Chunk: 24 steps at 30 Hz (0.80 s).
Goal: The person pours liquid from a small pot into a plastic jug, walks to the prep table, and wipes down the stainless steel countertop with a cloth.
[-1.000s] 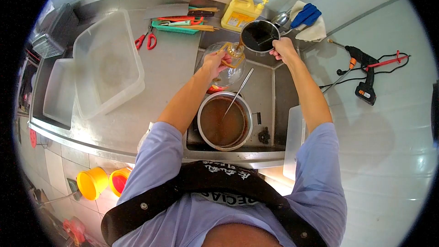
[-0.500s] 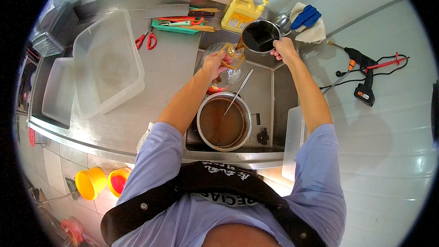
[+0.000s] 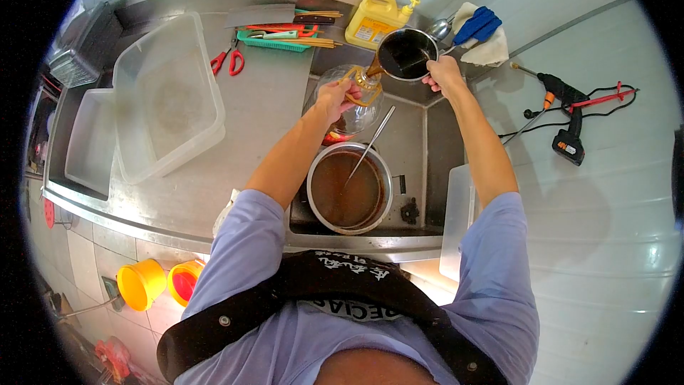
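Observation:
My left hand (image 3: 337,98) is closed on the yellow handle (image 3: 364,102) at the neck of a clear, rounded jug (image 3: 354,120) standing in the sink. With my right hand (image 3: 444,75) I grip a metal cup (image 3: 407,55) of dark liquid by its handle. The cup tilts left and brown liquid runs from its lip into the jug's mouth. Nearer to me, a round metal pot (image 3: 348,189) of brown liquid sits in the sink, with a long metal handle (image 3: 375,136) leaning out of it.
A yellow pump jug (image 3: 374,21) stands behind the sink. To the left are a green basket (image 3: 281,45) with utensils, red-handled scissors (image 3: 228,63) and a large translucent tub (image 3: 169,100). Blue and white cloths (image 3: 486,36) and a black spray gun (image 3: 566,110) are at right.
The cup has shifted slightly upward in the view with my right hand as liquid keeps running from it. More dark liquid shows inside the jug. My left hand has stayed on the handle.

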Tool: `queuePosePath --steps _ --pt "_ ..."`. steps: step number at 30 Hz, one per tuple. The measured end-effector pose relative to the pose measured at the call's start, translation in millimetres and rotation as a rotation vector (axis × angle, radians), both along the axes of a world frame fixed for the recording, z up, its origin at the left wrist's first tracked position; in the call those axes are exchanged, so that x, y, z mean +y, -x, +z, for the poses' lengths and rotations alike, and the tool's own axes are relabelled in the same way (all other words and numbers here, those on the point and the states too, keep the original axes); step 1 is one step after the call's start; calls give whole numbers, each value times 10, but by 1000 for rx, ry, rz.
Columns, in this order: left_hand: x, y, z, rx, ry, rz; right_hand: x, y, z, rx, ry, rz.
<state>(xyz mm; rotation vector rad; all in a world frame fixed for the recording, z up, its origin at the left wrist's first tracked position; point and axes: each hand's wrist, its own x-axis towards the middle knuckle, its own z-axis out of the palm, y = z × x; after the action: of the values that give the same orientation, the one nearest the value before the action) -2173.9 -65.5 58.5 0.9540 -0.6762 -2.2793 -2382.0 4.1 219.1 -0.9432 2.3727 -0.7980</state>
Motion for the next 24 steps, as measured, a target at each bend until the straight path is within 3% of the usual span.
queuePosePath --steps 24 --pt "24 -21 41 -1 11 -5 -2 64 34 69 13 49"
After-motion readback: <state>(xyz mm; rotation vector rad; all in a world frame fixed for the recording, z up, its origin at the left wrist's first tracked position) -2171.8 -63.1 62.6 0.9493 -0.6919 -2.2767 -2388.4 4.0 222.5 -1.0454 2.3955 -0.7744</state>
